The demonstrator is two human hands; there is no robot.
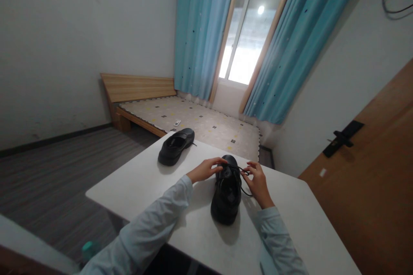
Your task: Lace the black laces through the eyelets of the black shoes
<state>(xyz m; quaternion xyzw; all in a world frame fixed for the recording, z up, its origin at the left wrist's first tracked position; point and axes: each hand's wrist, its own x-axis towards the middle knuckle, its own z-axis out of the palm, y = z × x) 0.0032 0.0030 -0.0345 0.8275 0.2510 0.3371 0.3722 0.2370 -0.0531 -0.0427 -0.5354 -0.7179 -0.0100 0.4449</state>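
Note:
A black lace-up shoe (224, 202) stands on the white table in front of me, its heel toward me and its toe pointing away. My left hand (208, 169) reaches over the shoe's front from the left, fingertips closed at the lacing. On the other side, my right hand (257, 182) pinches a black shoelace (241, 169) that stretches across from the shoe. A loose stretch of lace hangs in a curve below the right fingers. The second black shoe (176, 146) sits farther back to the left, untouched, with a lace end sticking out at its right.
The white table (135, 180) carries both shoes. Behind it is a wooden bed (138, 88) with a patterned mattress and a small white object (177, 123) on it. A wooden door (371, 172) stands at the right. A green-capped item (87, 247) is low at left.

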